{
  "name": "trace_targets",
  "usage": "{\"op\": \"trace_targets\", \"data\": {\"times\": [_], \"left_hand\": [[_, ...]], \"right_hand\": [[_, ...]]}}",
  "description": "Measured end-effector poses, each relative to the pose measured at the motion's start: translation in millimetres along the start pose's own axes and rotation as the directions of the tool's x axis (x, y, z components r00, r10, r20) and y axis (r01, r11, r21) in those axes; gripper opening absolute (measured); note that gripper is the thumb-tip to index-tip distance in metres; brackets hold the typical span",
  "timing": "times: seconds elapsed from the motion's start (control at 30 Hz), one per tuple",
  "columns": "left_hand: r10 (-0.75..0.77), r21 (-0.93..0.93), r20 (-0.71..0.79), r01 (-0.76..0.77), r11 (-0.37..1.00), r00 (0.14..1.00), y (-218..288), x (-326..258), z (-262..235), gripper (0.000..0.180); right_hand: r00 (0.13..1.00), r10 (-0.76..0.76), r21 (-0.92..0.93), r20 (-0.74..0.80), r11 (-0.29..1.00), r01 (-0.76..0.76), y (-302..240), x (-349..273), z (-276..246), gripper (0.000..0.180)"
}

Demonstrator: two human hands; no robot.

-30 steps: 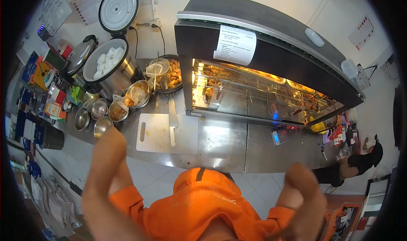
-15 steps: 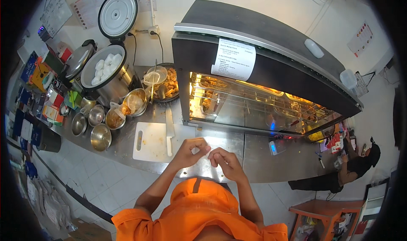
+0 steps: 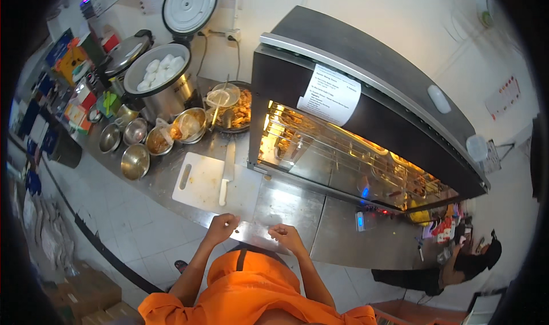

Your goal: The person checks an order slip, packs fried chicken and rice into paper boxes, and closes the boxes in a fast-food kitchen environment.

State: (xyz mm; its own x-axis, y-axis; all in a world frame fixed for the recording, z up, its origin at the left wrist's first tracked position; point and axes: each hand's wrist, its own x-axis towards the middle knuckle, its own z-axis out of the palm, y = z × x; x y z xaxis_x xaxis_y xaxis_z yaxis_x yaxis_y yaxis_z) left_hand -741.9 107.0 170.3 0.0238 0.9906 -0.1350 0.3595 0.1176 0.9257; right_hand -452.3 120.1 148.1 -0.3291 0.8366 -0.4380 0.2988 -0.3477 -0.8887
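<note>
My left hand (image 3: 222, 229) is closed, its fingers curled, just off the front edge of a white cutting board (image 3: 197, 189). My right hand (image 3: 287, 237), closed with bent fingers, hovers over the front of the steel counter (image 3: 289, 202). A gap separates the two hands. Whatever either hand might hold is hidden or too small to see. Across the board lies a knife (image 3: 227, 173), its white handle toward me and its blade pointing away. Some small crumbs dot the board.
A lit food warmer (image 3: 354, 136) with a paper sheet (image 3: 330, 94) stands behind the counter's middle. At left are an open rice cooker (image 3: 157, 76) holding white bundles, several metal bowls (image 3: 135, 162) and a pan of food (image 3: 243, 107). Another person (image 3: 469, 262) works at far right.
My hands, close together before, have moved apart and back toward me. The view has shifted and tilted. Knife and board lie as before.
</note>
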Motion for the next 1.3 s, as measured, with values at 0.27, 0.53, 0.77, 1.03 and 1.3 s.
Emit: {"op": "trace_targets", "data": {"times": [0.27,0.53,0.77,1.03,1.3], "left_hand": [[-0.192,0.006,-0.248,0.199,0.980,0.949,-41.2,-114.3,-47.9,0.017],[-0.375,-0.205,-0.431,0.316,0.926,0.820,-115.0,-176.5,-118.4,0.018],[-0.469,-0.239,-0.566,0.409,0.880,0.678,-186.5,-225.4,-269.8,0.018],[-0.490,-0.404,-0.791,0.290,0.868,0.366,-246.4,-227.9,-487.6,0.012],[-0.445,-0.337,-0.769,0.301,0.892,0.459,-329.5,-144.3,-704.9,0.014]], "right_hand": [[0.970,-0.086,-0.043,0.227,0.994,0.098,-8.8,61.5,37.1,0.020],[0.866,-0.064,-0.251,0.497,0.944,0.214,-69.4,131.4,208.6,0.019],[0.744,-0.094,-0.336,0.661,0.850,0.406,-115.4,221.0,444.2,0.017],[0.574,-0.274,-0.345,0.772,0.578,0.740,-257.8,339.7,755.9,0.023],[0.378,-0.827,-0.224,0.416,0.309,0.924,-392.9,621.6,1096.6,0.051]]}}
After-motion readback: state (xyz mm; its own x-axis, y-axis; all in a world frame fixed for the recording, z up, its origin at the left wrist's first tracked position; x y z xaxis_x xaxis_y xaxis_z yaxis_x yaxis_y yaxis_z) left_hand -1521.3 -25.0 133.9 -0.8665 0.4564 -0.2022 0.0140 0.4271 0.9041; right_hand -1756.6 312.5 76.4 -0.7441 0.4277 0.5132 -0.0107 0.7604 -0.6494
